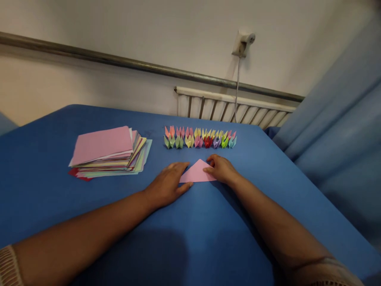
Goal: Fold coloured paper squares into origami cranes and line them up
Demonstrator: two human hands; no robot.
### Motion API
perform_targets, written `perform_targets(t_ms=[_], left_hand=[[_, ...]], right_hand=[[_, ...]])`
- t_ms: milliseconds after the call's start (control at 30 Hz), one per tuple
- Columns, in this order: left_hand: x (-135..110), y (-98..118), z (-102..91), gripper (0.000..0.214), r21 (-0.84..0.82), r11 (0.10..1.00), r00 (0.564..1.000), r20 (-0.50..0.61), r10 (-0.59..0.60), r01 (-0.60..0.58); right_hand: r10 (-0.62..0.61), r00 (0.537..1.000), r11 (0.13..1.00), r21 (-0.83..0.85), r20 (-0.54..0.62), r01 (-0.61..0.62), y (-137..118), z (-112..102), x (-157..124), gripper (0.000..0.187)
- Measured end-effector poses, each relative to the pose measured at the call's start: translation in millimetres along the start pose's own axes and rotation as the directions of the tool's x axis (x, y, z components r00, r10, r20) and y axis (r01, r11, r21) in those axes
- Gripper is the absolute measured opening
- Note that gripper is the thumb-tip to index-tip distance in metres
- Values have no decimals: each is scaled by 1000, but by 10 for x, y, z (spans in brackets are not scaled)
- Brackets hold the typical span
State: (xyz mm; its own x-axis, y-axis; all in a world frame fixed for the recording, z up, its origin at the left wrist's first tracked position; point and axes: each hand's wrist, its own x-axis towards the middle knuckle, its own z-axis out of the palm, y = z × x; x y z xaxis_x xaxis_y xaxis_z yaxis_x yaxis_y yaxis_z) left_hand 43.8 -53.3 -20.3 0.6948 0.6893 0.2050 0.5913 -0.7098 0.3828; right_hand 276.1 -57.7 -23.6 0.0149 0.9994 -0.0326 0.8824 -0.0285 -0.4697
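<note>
A sheet of pink paper folded to a triangle (196,172) lies on the blue table, its point turned away from me. My left hand (168,184) is at the triangle's left corner, fingers stretched out and thumb apart along the bottom edge. On the other side, my right hand (222,169) has the right slanted edge between thumb and forefinger, the thumb lying on the paper. Just beyond the triangle stand two rows of small folded paper cranes (198,142) in pink, yellow, green, red, purple and blue.
A thick stack of coloured paper (102,145), pink on top, sits to the left on the blue table (166,246). Behind the table are a radiator (208,107), a metal pipe (133,61) and a wall socket with a plugged-in cord (242,43). Blue curtains (342,139) hang at the right.
</note>
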Motion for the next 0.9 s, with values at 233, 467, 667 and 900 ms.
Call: perform_targets(t_ms=[233,467,667,900], left_hand=[[9,-70,36,69,-144,988,997,-26,-67,63],[56,-52,-59,46,-219,976,982,-183,-52,11],[-33,9,-284,15,106,990,926,-356,126,-94],[-122,179,-337,20,168,864,869,-61,490,-475]], right_hand=[[-171,972,955,216,-162,204,-27,145,30,10],[-215,902,738,542,-375,401,-139,10,-30,12],[-186,950,827,483,-250,289,-146,-80,-67,14],[-225,956,778,555,-191,294,94,-9,41,6]])
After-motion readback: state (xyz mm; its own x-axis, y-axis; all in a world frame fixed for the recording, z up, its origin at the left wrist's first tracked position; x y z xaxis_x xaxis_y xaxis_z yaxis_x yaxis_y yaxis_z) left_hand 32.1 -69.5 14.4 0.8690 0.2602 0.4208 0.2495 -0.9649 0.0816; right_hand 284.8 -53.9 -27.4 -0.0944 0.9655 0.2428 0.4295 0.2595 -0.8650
